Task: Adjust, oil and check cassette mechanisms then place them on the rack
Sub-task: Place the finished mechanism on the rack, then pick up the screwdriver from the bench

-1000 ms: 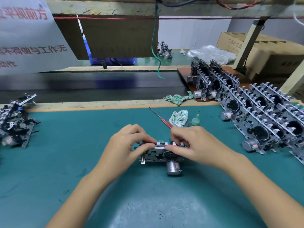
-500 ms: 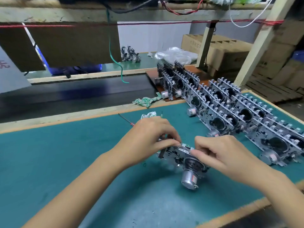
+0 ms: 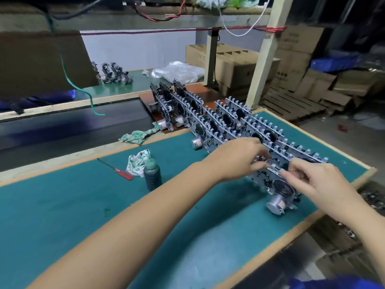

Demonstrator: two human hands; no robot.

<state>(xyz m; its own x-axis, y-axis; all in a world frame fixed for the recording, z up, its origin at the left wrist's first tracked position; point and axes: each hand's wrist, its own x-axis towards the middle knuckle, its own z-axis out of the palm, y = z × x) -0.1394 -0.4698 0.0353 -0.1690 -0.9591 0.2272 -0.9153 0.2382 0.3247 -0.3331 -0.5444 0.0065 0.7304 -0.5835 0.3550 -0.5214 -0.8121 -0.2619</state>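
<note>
A cassette mechanism [image 3: 279, 188], metal with a black flywheel and a silver motor at its front, stands tilted at the near end of the row of mechanisms [image 3: 218, 124] along the table's right side. My left hand [image 3: 239, 157] pinches its top left edge. My right hand [image 3: 312, 180] pinches its top right edge. The row runs back onto a brown board [image 3: 208, 94]. A dark green oil bottle [image 3: 153, 174] stands upright on the mat left of my hands.
A red-handled screwdriver [image 3: 123, 171] and a patterned rag [image 3: 137, 161] lie beside the bottle. Another rag [image 3: 137, 136] lies on the table's far wooden edge. The green mat [image 3: 73, 201] ends in a wooden rim at the right. Cardboard boxes [image 3: 235, 61] stand behind.
Both hands carried the mechanism from the middle of the mat to the right, up against the near end of the row. My view swung right with it.
</note>
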